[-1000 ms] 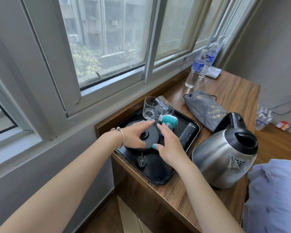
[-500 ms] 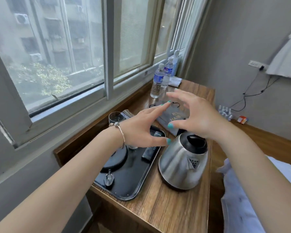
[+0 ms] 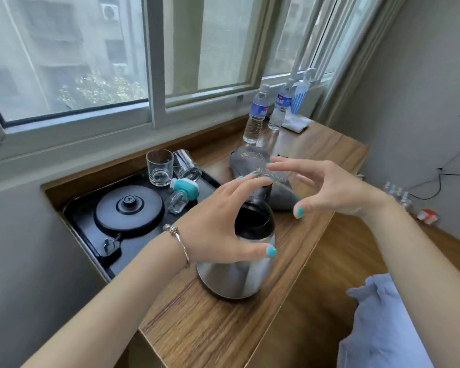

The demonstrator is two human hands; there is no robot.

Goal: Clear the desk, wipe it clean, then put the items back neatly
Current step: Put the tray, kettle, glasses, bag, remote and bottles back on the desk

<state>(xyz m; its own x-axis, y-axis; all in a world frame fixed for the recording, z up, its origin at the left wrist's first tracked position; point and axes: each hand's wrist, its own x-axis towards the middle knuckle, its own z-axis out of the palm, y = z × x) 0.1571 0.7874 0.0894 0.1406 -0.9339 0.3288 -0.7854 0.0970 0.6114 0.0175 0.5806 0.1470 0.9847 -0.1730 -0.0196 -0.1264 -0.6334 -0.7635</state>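
Tray (image 3: 91,240) sits far left on the desk (image 3: 210,320), black, carrying the round kettle base (image 3: 129,211), whose plug lies at its 7 o'clock. Two glasses (image 3: 160,167) stand at the tray's 1 o'clock corner, a teal-capped bottle (image 3: 182,193) tipped on its side just below them. Left hand (image 3: 218,221) hovers spread wide over the steel kettle (image 3: 237,272), fingers straight, gripping nothing, and hiding the kettle's left shoulder. Kettle stands upright beside the tray, long axis vertical, open mouth up; spout direction I cannot tell. Right hand (image 3: 327,189) floats at the kettle's 1 o'clock, fingers loosely arched, holding nothing, covering part of a grey pouch (image 3: 252,162). Two water bottles (image 3: 255,118) stand upright at the far end, by the window.
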